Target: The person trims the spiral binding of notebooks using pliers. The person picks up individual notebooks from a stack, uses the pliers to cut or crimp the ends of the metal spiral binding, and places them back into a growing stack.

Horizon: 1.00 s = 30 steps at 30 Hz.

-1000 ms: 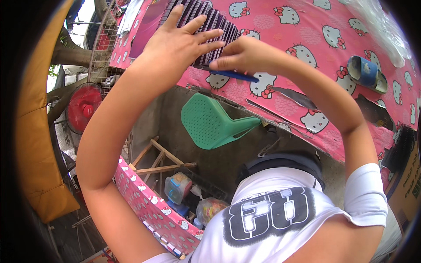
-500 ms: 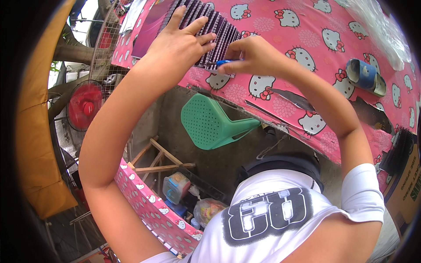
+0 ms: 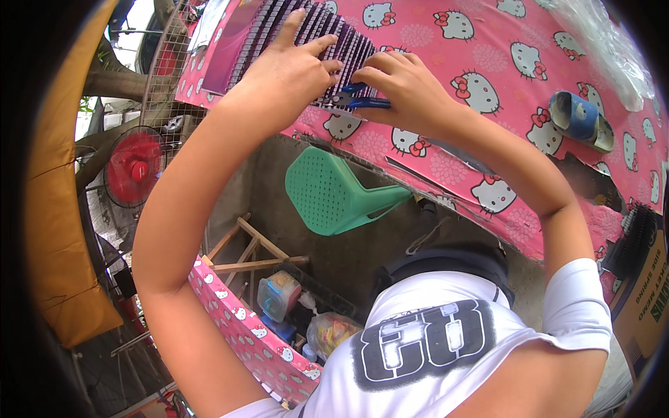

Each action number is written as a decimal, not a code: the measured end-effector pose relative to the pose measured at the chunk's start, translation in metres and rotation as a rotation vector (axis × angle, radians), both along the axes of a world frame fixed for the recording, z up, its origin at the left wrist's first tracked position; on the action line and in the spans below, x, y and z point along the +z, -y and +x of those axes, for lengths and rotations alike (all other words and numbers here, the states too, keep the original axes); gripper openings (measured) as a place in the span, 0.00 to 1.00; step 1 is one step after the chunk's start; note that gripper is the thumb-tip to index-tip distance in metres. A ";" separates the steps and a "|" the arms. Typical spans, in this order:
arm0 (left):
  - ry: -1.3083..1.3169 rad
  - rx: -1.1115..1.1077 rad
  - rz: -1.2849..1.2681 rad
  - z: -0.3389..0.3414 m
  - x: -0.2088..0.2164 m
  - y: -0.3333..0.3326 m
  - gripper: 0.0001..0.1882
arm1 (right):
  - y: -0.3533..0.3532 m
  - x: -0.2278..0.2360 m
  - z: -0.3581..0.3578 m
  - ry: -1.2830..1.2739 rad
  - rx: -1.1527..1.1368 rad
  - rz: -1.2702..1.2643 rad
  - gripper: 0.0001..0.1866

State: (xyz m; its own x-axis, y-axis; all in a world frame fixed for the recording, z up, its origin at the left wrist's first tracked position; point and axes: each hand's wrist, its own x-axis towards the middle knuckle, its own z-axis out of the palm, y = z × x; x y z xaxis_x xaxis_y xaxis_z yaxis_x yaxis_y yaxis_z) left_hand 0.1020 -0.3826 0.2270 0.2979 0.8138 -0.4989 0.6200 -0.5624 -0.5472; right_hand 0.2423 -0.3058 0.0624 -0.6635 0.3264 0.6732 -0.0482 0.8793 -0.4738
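On the pink cartoon-cat tablecloth (image 3: pixel 529 76), near the table's front edge, sits a dark ribbed block (image 3: pixel 306 38) that looks like a stack of comb-like strips in tight rows; exact kind can't be told from here.

Left hand (image 3: pixel 289 70) lies flat on top of the block, likely pinning it so it doesn't slide while the tool works. Fingers spread fairly wide: index stretched up across the ribs, the others curled at the near end of the rows, tips touching the ribs. Nothing gripped, just pressing.

Right hand (image 3: pixel 408 87) holds blue-handled pliers or cutters (image 3: pixel 359 97); fingers curled closed round the handles, thumb side hidden. Tool points left, its tip at the block's near edge just under the left fingertips. Whether the tip is biting on a rib can't be told, too small.

Both forearms reach up and across from the lower edge, so the work is at arm's stretch, probably because the block lies a little way in from the table edge.

Nearby:
- roll of blue tape (image 3: pixel 578 118) on the cloth, well apart to the right
- green perforated plastic piece (image 3: pixel 334 191) below the table edge
- red fan (image 3: pixel 132 167) at left
- black comb-like piece on a cardboard box (image 3: pixel 644 292) at far right
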 end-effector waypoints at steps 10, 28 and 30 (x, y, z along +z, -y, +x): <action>0.014 0.006 0.020 0.001 -0.001 0.002 0.26 | -0.005 0.007 0.001 -0.032 -0.020 0.039 0.20; 0.059 0.023 -0.039 -0.001 -0.009 -0.002 0.21 | -0.004 -0.008 0.002 0.112 0.079 -0.167 0.25; 0.045 0.028 -0.049 0.000 -0.009 -0.002 0.21 | -0.002 -0.009 0.001 0.066 0.039 -0.051 0.25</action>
